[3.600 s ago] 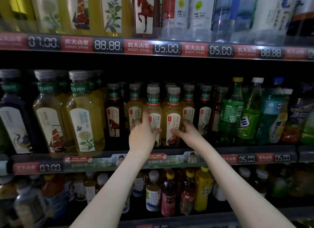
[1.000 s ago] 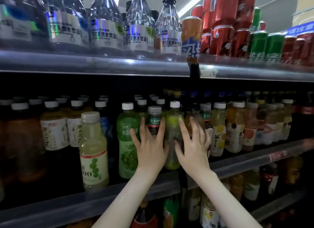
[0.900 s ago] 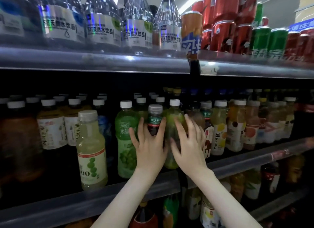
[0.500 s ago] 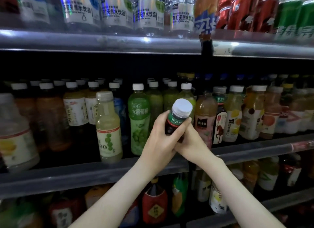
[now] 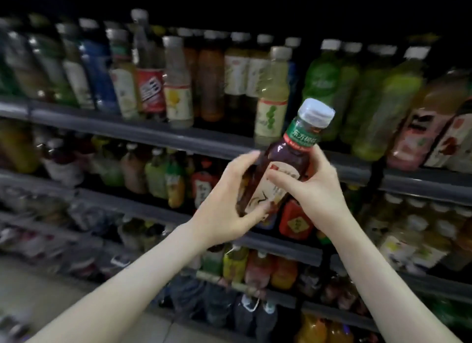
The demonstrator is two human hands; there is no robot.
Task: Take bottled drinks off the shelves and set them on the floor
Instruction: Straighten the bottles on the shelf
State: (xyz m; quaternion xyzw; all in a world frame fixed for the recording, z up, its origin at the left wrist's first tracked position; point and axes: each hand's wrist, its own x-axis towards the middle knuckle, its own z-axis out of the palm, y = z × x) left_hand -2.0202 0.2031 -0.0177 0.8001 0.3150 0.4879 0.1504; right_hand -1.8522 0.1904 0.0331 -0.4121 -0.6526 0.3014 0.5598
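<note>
You have the dark tea bottle (image 5: 288, 161) in both hands, out in front of the shelves (image 5: 158, 134) and clear of them. It is tilted, with its white cap (image 5: 316, 112) up and to the right and its base down and to the left. A green band runs round the neck, and a pale label (image 5: 268, 193) faces you. Your left hand (image 5: 224, 207) grips the lower body: its fingers (image 5: 242, 161) curl round the far left side and the thumb lies across the bottom of the label. Your right hand (image 5: 316, 192) grips higher up, the thumb pressed flat over the label and the forefinger hooked round the shoulder just under the green band. Its other fingers are behind the bottle, so how they lie cannot be told. Behind the bottle, a pale yellow bottle with green dots (image 5: 270, 112) stands at the front edge of the upper shelf, with green bottles (image 5: 324, 79) just right of it. A squat red-labelled bottle (image 5: 293, 222) sits on the shelf below, just beneath your right hand. The grey floor (image 5: 38, 294) shows at lower left, well apart from the bottle. The whole view is blurred.
</note>
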